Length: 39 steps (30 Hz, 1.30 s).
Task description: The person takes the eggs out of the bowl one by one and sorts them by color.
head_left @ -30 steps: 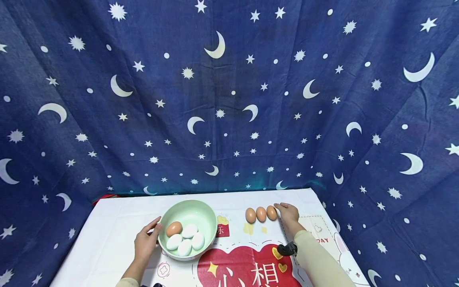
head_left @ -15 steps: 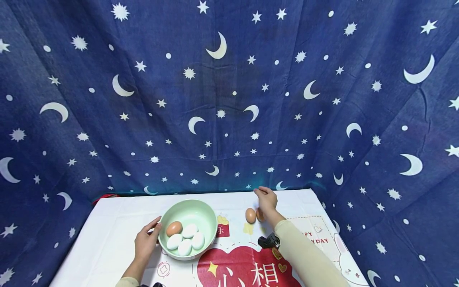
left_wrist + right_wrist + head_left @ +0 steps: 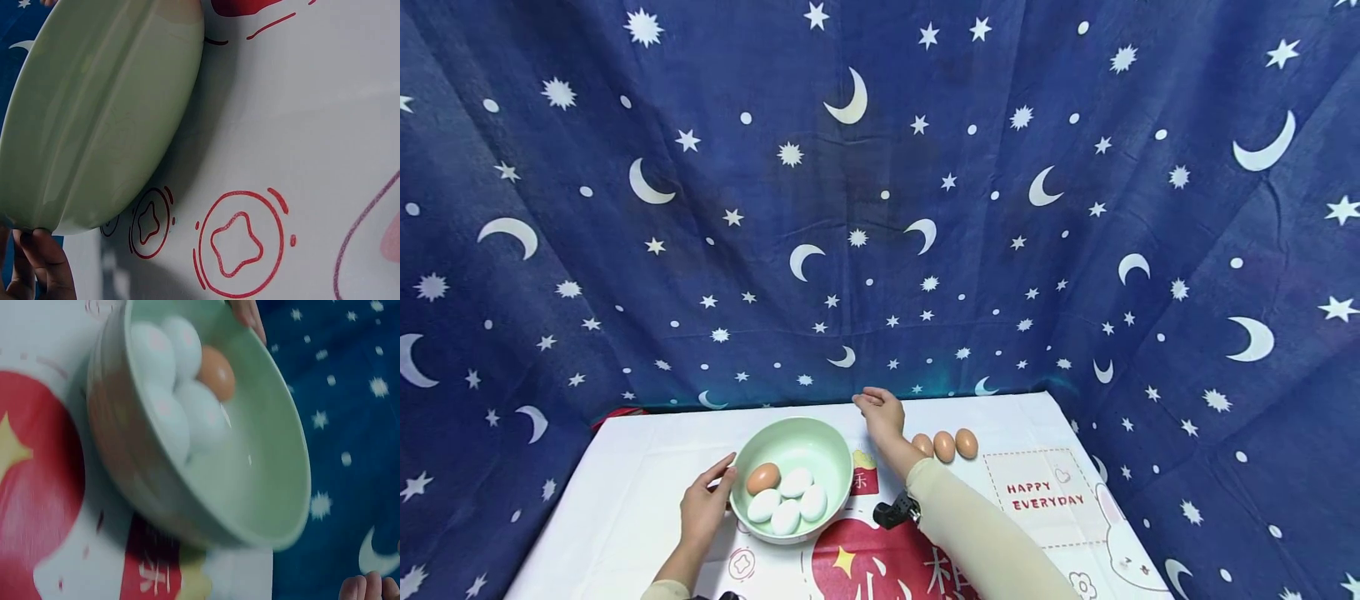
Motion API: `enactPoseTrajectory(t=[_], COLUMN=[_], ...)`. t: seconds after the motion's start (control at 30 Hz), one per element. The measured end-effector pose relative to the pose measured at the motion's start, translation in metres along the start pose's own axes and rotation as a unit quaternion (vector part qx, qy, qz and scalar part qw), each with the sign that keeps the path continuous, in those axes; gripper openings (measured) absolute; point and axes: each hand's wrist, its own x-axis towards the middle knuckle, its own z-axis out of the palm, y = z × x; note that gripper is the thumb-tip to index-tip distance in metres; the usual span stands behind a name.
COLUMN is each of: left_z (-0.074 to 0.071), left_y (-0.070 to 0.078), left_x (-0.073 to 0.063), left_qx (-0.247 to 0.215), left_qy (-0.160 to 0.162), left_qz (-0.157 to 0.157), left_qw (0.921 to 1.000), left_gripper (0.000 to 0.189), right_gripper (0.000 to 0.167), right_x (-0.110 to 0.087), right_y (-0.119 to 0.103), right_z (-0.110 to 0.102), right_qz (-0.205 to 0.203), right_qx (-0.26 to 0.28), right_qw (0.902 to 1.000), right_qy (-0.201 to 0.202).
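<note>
A pale green bowl stands on the table's left half, holding one brown egg and several white eggs. At its left side my left hand grips the rim with thumb and fingers; the left wrist view shows those fingertips against the bowl's edge. My right hand is above the table behind and right of the bowl, relaxed and with nothing in it. Its fingers show at the right wrist view's lower right. Right of that arm, three brown eggs lie in a row, the leftmost partly covered.
A white cloth printed with red shapes and lettering covers the table. Behind and to the right hangs a dark blue curtain with stars and moons. My right forearm, with a black wrist device, crosses the table's front right.
My right hand has left the rightmost egg of the row and travelled left, past the other two, toward the bowl. The row stays where it was. My left hand and the bowl have not moved.
</note>
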Motion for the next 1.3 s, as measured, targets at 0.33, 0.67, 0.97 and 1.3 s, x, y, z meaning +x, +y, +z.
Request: enactPoseTrajectory(t=[0.33,0.67,0.97,1.3], left_z=[0.001,-0.001,0.0,0.0], left_y=[-0.003,-0.002,-0.001,-0.002], left_x=[0.003,0.001,0.0,0.001], left_qx=[-0.004,-0.005,-0.005,-0.008], left_qy=[0.001,0.003,0.008,0.006], left_qz=[-0.003,0.004,-0.002,0.009], left_qw=[1.0,1.0,1.0,0.9999], left_gripper=[0.042,0.044,0.043,0.04], right_gripper=[0.031,0.033,0.037,0.036], right_x=[-0.027,-0.04,-0.042,-0.053], right_y=[0.0,0.007,0.014,0.011], right_z=[0.038,0.064,0.077,0.089], right_qz=[-0.04,-0.047,-0.032,-0.046], right_qx=[-0.002,0.005,-0.051,-0.082], right_qw=[0.9966,0.9902,0.9772,0.953], right_qy=[-0.071,-0.131,-0.204,-0.288])
